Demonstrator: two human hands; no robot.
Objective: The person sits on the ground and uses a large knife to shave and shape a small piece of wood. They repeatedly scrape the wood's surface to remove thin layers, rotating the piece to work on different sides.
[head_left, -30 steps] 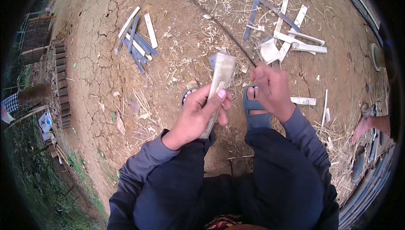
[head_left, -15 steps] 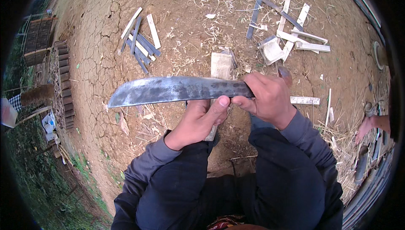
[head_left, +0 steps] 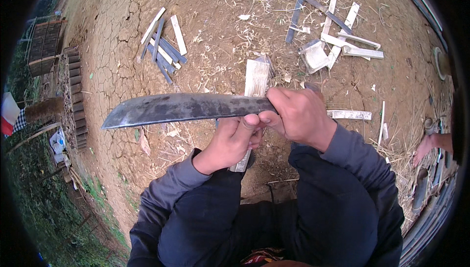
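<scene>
My right hand (head_left: 308, 120) is closed round the handle of a machete (head_left: 186, 108), whose wide, dark-stained blade points left, across the front of me. A pale flat bamboo strip (head_left: 256, 78) runs beneath the blade, its far end showing beyond it and its near end by my left knee. My left hand (head_left: 225, 142) grips this strip just on the near side of the blade. The two thumbs meet at the blade's near edge. Most of the machete's handle is hidden in my right fist, though its end shows beyond it. Some left fingers are hidden under the blade.
Several dark and pale strips (head_left: 164, 51) lie on the cracked dirt at the far left. More strips (head_left: 350, 24) are strewn at the far right, with curled shavings around. A bare foot (head_left: 423, 149) of another person and long poles (head_left: 426, 228) are at the right.
The machete and my right hand have shifted left along the strip's width, and the blade's tip is slightly lower. My left hand stays nearly in place, with the strip tilted a little more.
</scene>
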